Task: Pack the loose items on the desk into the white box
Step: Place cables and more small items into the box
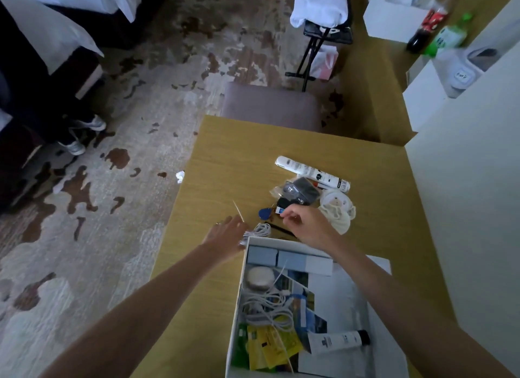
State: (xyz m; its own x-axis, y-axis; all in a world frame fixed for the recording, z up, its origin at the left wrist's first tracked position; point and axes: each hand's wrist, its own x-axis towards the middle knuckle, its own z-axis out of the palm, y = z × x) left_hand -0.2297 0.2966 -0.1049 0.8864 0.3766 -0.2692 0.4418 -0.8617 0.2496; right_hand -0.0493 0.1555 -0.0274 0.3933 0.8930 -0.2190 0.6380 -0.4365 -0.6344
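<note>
While both hands are reaching past the far rim of the white box [235, 321], the packing is sitting mid-way. The box is lying open at 6 o'clock on the desk [225, 158] and is already holding cables, yellow sachets and a tube.

Loose items are still waiting at 12 to 1 o'clock of the box:
- a white spray tube [309, 171]
- a black pouch [299, 190]
- a round white piece [336, 206]
- a blue key fob [266, 213]
- a black pen [278, 229]
- a coiled white cable [260, 230], touching the box's far corner

The left hand [226, 234] is stretching out at 11 o'clock of the box with its fingers roughly straight and blurred. Their tips are ending just beside the cable and a thin stick [237, 211]. I cannot tell whether they are touching either one.

The right hand [305, 222] is hovering at 12 o'clock with its fingers curled. Thumb and forefinger seem to be pinching a small blue-and-white piece [279, 210] beside the fob.

Judgement: a pick-up step is in hand. The next move is calling for lifting that piece clear and carrying it back towards 6 o'clock over the rim. The left hand then needs to be gathering the cable's loops whole so they are not snagging the pen.
</note>
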